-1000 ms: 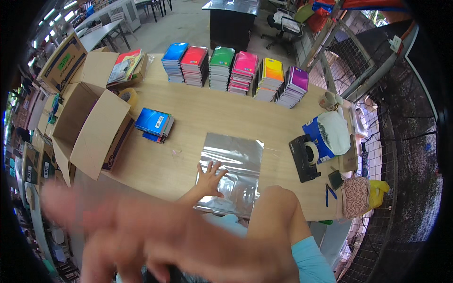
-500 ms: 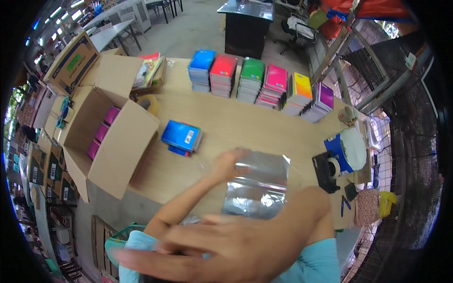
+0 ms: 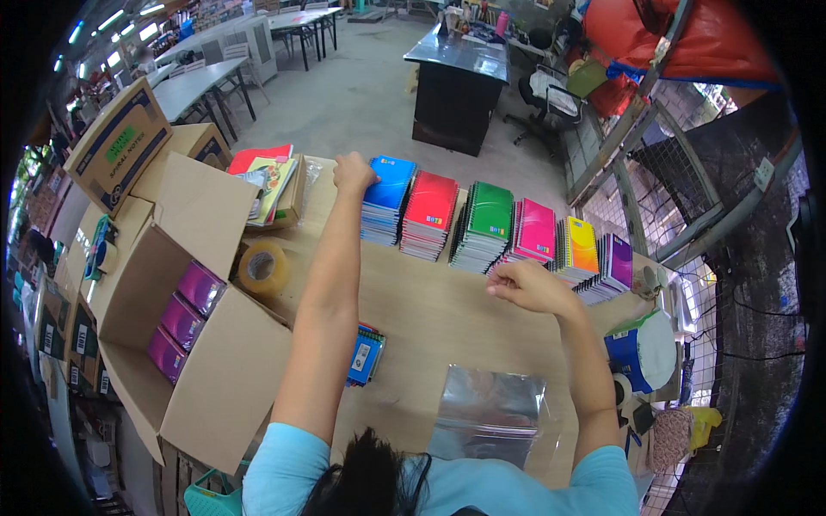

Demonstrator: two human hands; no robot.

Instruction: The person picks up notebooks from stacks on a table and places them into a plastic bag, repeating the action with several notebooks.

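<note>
My left hand (image 3: pixel 354 174) reaches far forward, its bent fingers on the left edge of the top blue spiral notebook (image 3: pixel 389 182) of a stack. My right hand (image 3: pixel 532 286) hovers with curled fingers just in front of the pink notebook stack (image 3: pixel 535 228), and nothing shows in it. Between these stand a red notebook stack (image 3: pixel 430 202) and a green one (image 3: pixel 489 211). Yellow notebooks (image 3: pixel 582 245) and purple notebooks (image 3: pixel 616 262) end the row at the right. A small pile of notebooks (image 3: pixel 366 354), blue on top, is partly hidden behind my left forearm.
Clear plastic bags (image 3: pixel 486 413) lie near my body. On the left, an open carton (image 3: pixel 225 370) holds purple packs (image 3: pixel 181 322), beside a tape roll (image 3: pixel 263 267). A blue-and-white package (image 3: pixel 644 353) and a twine roll (image 3: pixel 671 439) are at the right edge.
Both hands have moved forward from near the plastic bags and my body: the left to the blue stack, the right to the pink stack. My view has shifted too.
</note>
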